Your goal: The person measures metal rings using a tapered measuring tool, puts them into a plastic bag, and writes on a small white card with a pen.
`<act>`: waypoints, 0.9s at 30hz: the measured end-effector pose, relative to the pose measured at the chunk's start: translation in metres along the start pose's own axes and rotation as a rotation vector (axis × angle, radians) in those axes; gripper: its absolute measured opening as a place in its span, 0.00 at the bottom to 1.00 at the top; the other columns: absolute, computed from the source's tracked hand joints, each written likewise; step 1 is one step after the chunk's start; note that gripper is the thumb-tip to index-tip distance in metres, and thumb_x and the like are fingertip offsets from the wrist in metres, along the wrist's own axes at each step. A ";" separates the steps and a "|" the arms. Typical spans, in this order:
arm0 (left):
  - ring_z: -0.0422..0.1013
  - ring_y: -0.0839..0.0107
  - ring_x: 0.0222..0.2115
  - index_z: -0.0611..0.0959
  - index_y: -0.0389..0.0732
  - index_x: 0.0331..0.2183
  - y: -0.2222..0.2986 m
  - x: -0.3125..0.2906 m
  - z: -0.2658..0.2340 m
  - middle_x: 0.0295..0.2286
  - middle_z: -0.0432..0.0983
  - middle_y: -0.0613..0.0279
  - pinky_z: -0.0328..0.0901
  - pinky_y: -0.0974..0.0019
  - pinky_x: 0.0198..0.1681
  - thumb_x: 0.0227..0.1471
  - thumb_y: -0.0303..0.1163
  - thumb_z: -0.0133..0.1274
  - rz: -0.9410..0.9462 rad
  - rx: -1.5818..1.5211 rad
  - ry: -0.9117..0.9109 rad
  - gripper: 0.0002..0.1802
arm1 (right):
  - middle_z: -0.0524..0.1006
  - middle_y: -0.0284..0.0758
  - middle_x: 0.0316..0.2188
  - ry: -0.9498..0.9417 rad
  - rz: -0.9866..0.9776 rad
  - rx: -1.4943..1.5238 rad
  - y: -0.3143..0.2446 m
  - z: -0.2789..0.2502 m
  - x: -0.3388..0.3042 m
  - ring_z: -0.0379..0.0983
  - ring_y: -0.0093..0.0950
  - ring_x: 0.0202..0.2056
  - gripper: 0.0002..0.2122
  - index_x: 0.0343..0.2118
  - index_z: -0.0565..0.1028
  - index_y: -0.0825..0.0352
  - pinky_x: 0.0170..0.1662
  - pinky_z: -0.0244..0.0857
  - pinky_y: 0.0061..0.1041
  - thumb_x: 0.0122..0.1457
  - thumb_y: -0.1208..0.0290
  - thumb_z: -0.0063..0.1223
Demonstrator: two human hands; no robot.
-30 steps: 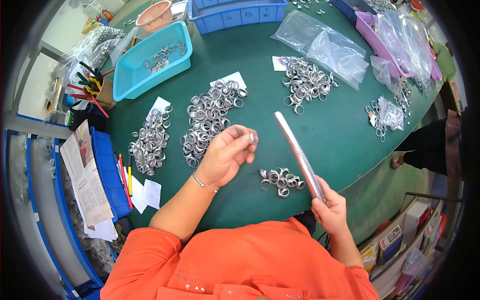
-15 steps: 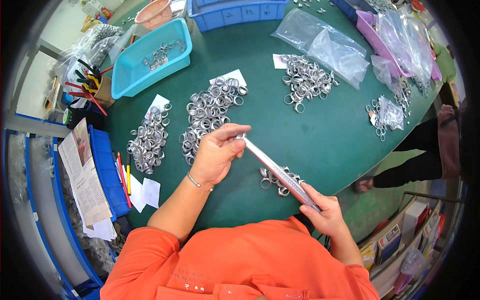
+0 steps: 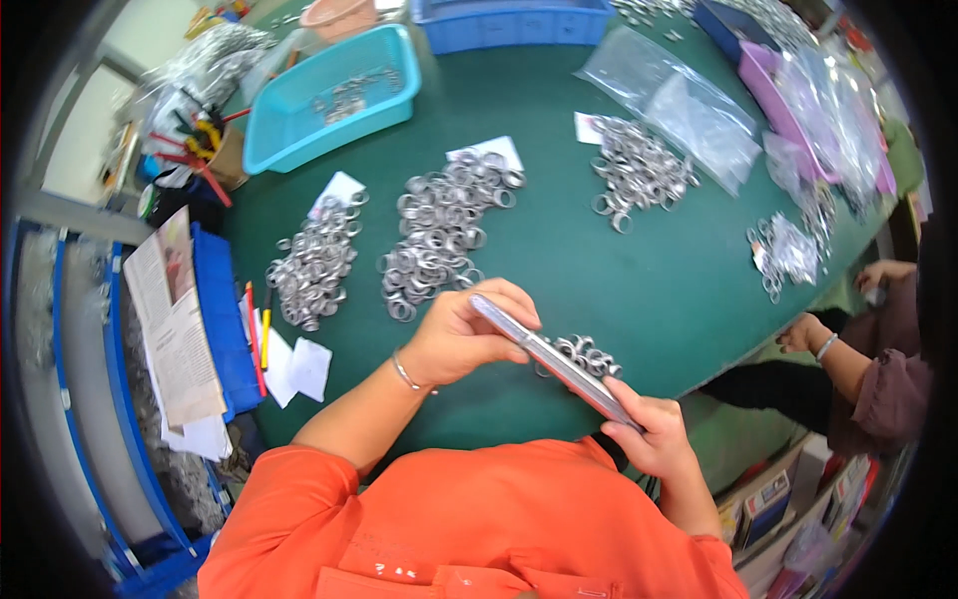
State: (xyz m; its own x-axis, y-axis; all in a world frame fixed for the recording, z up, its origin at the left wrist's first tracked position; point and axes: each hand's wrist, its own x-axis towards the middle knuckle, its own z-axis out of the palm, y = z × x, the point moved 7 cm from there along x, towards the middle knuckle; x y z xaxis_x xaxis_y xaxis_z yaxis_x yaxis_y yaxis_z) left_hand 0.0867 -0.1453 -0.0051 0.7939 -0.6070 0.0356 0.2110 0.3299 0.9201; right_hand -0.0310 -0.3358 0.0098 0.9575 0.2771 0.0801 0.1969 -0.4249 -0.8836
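Note:
A silver tapered ring mandrel (image 3: 571, 373) slants across in front of me, its narrow end up to the left. My right hand (image 3: 651, 431) is closed round its thick lower end. Around the upper part, my left hand (image 3: 457, 337) closes thumb and fingers; a finger ring at the thumb tip is mostly hidden and blurred. Just behind the mandrel lies a small group of silver rings (image 3: 591, 356). Larger ring heaps lie farther off: one at left (image 3: 315, 265), one in the middle (image 3: 435, 235) and one at right (image 3: 642, 170), each beside a paper slip.
A turquoise basket (image 3: 269, 150) and a blue crate (image 3: 514, 35) stand at the back. Clear plastic bags (image 3: 679, 110) lie at far right near a purple basket (image 3: 763, 90). Pens and a blue bin (image 3: 222, 319) sit left. Another person's hand (image 3: 804, 334) shows beyond the right table edge.
The mandrel has come nearer to me and its upper end has lowered. My left hand has slid from its tip onto the shaft. Another person's hands have come into view at right.

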 end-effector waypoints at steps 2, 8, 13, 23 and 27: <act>0.69 0.71 0.33 0.80 0.33 0.32 0.006 -0.008 0.002 0.34 0.71 0.57 0.65 0.72 0.37 0.35 0.18 0.63 -0.014 0.028 0.037 0.16 | 0.75 0.39 0.22 -0.026 0.010 0.084 -0.004 0.003 0.000 0.72 0.23 0.22 0.25 0.50 0.69 0.72 0.28 0.64 0.19 0.45 0.78 0.60; 0.68 0.79 0.27 0.78 0.34 0.34 0.049 -0.064 -0.091 0.34 0.70 0.63 0.64 0.76 0.29 0.41 0.16 0.57 0.240 0.023 0.757 0.13 | 0.77 0.37 0.30 -0.126 0.267 0.314 0.021 0.001 -0.013 0.71 0.17 0.28 0.22 0.48 0.69 0.76 0.33 0.63 0.16 0.47 0.77 0.57; 0.66 0.73 0.22 0.79 0.35 0.31 0.114 -0.119 -0.141 0.29 0.67 0.59 0.64 0.72 0.26 0.38 0.20 0.59 0.226 1.428 1.072 0.12 | 0.77 0.36 0.32 -0.086 0.322 0.385 0.023 0.000 -0.005 0.70 0.17 0.29 0.22 0.48 0.68 0.77 0.33 0.63 0.16 0.50 0.75 0.56; 0.68 0.71 0.25 0.80 0.36 0.30 0.088 -0.074 -0.069 0.31 0.70 0.60 0.64 0.71 0.27 0.40 0.19 0.58 0.425 1.311 0.658 0.10 | 0.70 0.26 0.25 0.161 0.362 0.520 0.032 -0.018 -0.007 0.60 0.12 0.19 0.23 0.53 0.63 0.76 0.21 0.52 0.12 0.55 0.77 0.50; 0.70 0.61 0.27 0.80 0.37 0.26 0.025 -0.025 0.028 0.29 0.72 0.59 0.67 0.64 0.29 0.39 0.21 0.58 0.394 1.128 0.077 0.07 | 0.70 0.27 0.26 0.214 0.327 0.656 0.023 -0.018 -0.006 0.58 0.10 0.18 0.23 0.55 0.61 0.75 0.19 0.50 0.11 0.56 0.79 0.49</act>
State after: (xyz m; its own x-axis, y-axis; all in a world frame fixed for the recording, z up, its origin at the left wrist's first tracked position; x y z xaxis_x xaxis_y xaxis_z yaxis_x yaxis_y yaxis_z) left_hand 0.0560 -0.1421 0.0278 0.7321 -0.5486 0.4038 -0.6428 -0.3600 0.6761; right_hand -0.0285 -0.3631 -0.0030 0.9787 0.0237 -0.2038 -0.2050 0.1614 -0.9654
